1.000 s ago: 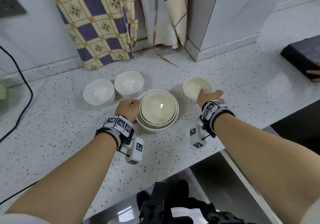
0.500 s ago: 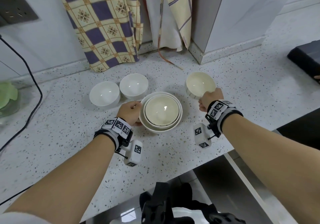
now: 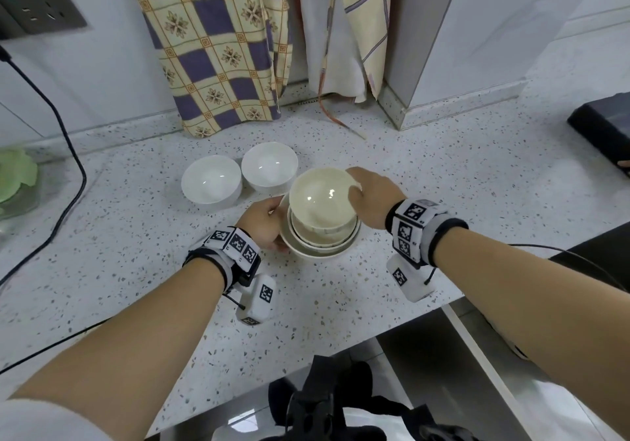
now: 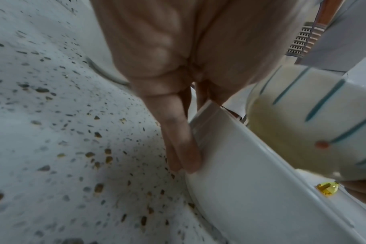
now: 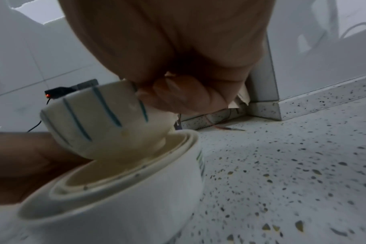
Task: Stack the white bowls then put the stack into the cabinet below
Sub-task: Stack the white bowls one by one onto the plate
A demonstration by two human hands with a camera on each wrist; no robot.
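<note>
On the speckled countertop [image 3: 460,185] stands a stack with a large white bowl [image 3: 320,252] [image 4: 251,198] [image 5: 136,214] at the bottom and smaller cream bowls nested in it. My left hand [image 3: 267,224] holds that bowl's left rim, its fingers [image 4: 182,148] lying down the outer wall. My right hand [image 3: 356,193] [image 5: 178,97] pinches the rim of a cream bowl with blue stripes [image 3: 317,198] [image 4: 303,123] [image 5: 94,123]. This bowl is tilted, with its foot just inside the top of the stack. Two plain white bowls [image 3: 211,185] [image 3: 269,168] sit side by side behind and left of the stack.
A checked cloth [image 3: 218,58] and other cloths hang against the back wall. A black cable [image 3: 68,154] runs across the left counter below a wall socket [image 3: 37,7]. A black object [image 3: 603,130] lies at the far right. The counter's front edge [image 3: 306,358] is near me.
My right hand lifted the striped bowl from its place right of the stack and carried it left, over the stack. My left hand stayed on the large bowl's rim.
</note>
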